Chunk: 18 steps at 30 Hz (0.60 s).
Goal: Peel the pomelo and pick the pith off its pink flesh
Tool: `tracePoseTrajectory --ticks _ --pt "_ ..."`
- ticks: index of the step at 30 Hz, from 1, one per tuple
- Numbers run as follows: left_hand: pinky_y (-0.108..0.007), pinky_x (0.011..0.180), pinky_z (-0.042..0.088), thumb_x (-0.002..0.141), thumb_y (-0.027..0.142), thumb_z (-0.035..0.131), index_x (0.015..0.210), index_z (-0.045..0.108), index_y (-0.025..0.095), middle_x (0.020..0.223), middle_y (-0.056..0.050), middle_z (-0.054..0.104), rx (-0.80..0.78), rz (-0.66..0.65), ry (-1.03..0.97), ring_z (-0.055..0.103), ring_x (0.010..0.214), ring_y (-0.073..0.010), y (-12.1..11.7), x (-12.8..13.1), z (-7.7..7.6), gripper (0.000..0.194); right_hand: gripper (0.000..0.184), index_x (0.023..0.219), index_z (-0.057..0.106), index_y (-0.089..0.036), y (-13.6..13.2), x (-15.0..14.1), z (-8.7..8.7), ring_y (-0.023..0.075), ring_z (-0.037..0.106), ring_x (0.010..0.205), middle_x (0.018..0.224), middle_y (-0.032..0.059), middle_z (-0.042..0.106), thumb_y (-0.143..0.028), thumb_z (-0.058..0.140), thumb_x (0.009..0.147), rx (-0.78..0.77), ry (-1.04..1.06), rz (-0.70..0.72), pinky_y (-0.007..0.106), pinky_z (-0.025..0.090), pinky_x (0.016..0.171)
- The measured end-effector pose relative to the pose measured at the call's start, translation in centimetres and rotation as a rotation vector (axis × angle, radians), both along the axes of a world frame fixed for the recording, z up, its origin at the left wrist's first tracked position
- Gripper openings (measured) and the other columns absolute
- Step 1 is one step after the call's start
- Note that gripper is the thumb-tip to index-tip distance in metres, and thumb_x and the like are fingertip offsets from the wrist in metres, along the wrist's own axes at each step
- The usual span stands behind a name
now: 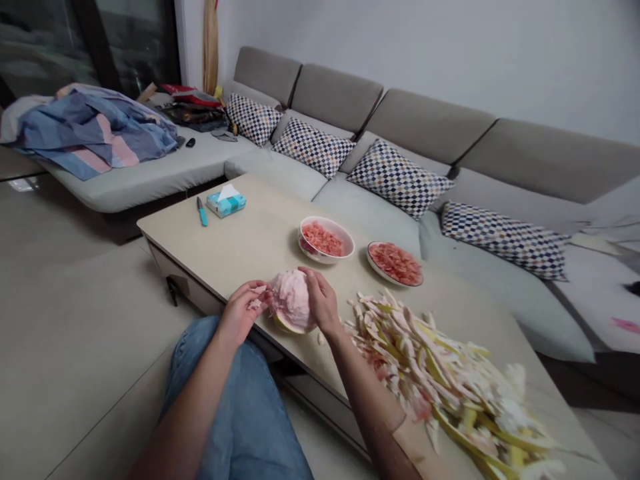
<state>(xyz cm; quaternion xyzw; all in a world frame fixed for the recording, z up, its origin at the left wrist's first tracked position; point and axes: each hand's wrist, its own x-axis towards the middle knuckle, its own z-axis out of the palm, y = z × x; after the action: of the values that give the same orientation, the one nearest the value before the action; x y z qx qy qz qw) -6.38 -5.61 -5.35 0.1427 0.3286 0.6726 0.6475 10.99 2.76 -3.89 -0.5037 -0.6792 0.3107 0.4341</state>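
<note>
A partly peeled pomelo [291, 299], pale pink with some yellow rind at its underside, is at the near edge of the coffee table [255, 223]. My right hand [320, 300] is closed around its right side, steadying it. At its left side my left hand [245, 307] pinches torn bits of white pith between curled fingers. Beyond the fruit stands a white bowl [327, 259] with pink pomelo flesh inside. Right of that bowl, a dark-rimmed plate [373, 265] carries more loose pink flesh [397, 262].
A large heap of peel strips and pith [440, 373] covers the table's right part, beside my right forearm. At the far left end lie a knife [202, 212] with a blue handle and a tissue pack [227, 202]. A grey sofa [380, 227] with checkered cushions [400, 179] runs behind.
</note>
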Motion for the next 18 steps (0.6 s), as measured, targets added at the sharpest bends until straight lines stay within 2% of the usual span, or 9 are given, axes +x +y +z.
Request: tracePoseTrajectory --ticks 2,4,5,7,9,11,13,16,18 --pt "-0.027 0.078 0.053 0.059 0.013 0.063 0.081 0.068 0.016 0.095 -0.007 0.069 -0.009 -0.002 -0.013 0.065 0.084 -0.0151 -0.2 -0.3 0.4 0.023 0.052 0.111 0.068 -0.017 -0.4 0.3 -0.5 0.024 0.061 0.11 0.117 0.0115 0.068 -0.055 0.036 0.094 0.01 0.036 -0.05 0.041 0.043 0.101" --pt "-0.023 0.066 0.051 0.056 0.012 0.061 0.067 0.063 0.015 0.084 -0.005 0.066 -0.011 0.003 0.051 0.061 0.072 -0.0118 -0.5 -0.3 1.2 0.011 0.054 0.117 0.064 -0.016 -1.9 0.9 -1.3 0.0251 0.056 0.117 0.125 0.0141 0.063 -0.054 0.032 0.095 0.059 0.018 -0.144 0.045 0.039 0.106" --pt "-0.021 0.059 0.047 0.056 0.013 0.061 0.06 0.058 0.015 0.075 -0.004 0.062 0.005 -0.004 0.099 0.056 0.065 -0.0099 -0.6 -0.2 1.7 0.005 0.054 0.121 0.062 -0.016 -3.1 1.4 -1.8 0.0261 0.053 0.121 0.129 0.0153 0.06 -0.053 0.031 0.096 0.097 -0.01 -0.205 0.048 0.035 0.109" --pt "-0.018 0.051 0.039 0.059 0.016 0.061 0.058 0.055 0.015 0.068 -0.001 0.056 0.049 -0.016 0.181 0.048 0.057 -0.0072 -0.7 0.7 3.2 0.006 0.048 0.128 0.056 -0.018 -6.3 2.4 -3.1 0.0279 0.047 0.127 0.134 0.0159 0.055 -0.048 0.037 0.096 0.184 -0.066 -0.285 0.053 0.031 0.111" --pt "-0.018 0.048 0.035 0.063 0.019 0.06 0.062 0.057 0.015 0.068 0.0 0.054 0.116 -0.05 0.244 0.043 0.055 -0.0066 -0.6 2.5 5.0 0.005 0.039 0.131 0.053 -0.026 -10.1 3.4 -4.4 0.0265 0.045 0.128 0.134 0.0117 0.053 -0.038 0.046 0.094 0.23 -0.106 -0.269 0.052 0.033 0.111" --pt "-0.018 0.048 0.033 0.066 0.022 0.061 0.063 0.057 0.016 0.066 0.001 0.05 0.188 -0.114 0.294 0.042 0.056 -0.0072 -0.2 5.3 6.8 0.008 0.035 0.127 0.053 -0.032 -13.6 4.3 -5.5 0.0257 0.047 0.125 0.13 0.0089 0.054 -0.029 0.051 0.092 0.239 -0.125 -0.24 0.051 0.038 0.107" --pt "-0.019 0.048 0.032 0.071 0.027 0.062 0.06 0.054 0.016 0.063 0.002 0.048 0.242 -0.16 0.341 0.038 0.054 -0.0069 0.5 9.1 8.4 0.017 0.032 0.12 0.057 -0.033 -15.9 5.1 -6.1 0.0254 0.051 0.12 0.124 0.0077 0.057 -0.022 0.052 0.091 0.237 -0.118 -0.236 0.049 0.042 0.103" --pt "-0.019 0.05 0.033 0.071 0.032 0.067 0.062 0.058 0.016 0.063 0.001 0.051 0.287 -0.402 0.346 0.04 0.053 -0.0071 2.0 15.6 10.4 0.02 0.029 0.108 0.063 -0.031 -17.2 6.4 -6.1 0.0246 0.058 0.109 0.112 0.0062 0.062 -0.015 0.051 0.087 0.234 -0.083 -0.25 0.046 0.048 0.095" --pt "-0.022 0.061 0.042 0.07 0.035 0.07 0.074 0.066 0.016 0.078 -0.005 0.063 0.278 -0.563 0.259 0.056 0.067 -0.0117 3.2 19.4 11.7 0.02 0.028 0.102 0.065 -0.029 -17.2 7.0 -5.8 0.0238 0.061 0.102 0.105 0.0053 0.065 -0.012 0.051 0.084 0.228 -0.071 -0.235 0.043 0.051 0.09"
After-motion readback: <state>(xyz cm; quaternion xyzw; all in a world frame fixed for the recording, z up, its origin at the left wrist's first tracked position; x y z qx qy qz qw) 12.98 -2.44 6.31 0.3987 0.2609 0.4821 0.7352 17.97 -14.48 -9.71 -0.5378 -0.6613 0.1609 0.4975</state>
